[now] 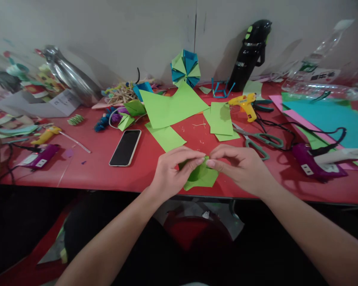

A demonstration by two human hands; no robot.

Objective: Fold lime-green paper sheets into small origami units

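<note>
A piece of green paper [201,178] is held between my two hands just above the front edge of the red table [101,180]. My left hand [175,169] pinches its upper left part between thumb and fingers. Close beside it, my right hand [240,169] pinches the top of the same paper, the fingertips of both hands nearly touching. The paper looks bent, and its upper part is partly hidden by my fingers. Beyond my hands lie a large green sheet [173,107] and smaller green pieces [222,119].
A phone [125,148] lies left of my hands. Scissors [261,139], a yellow glue gun [244,105] and a purple power strip [319,163] with cables are on the right. A folded paper ball [185,68] and a black bottle [249,57] stand at the wall.
</note>
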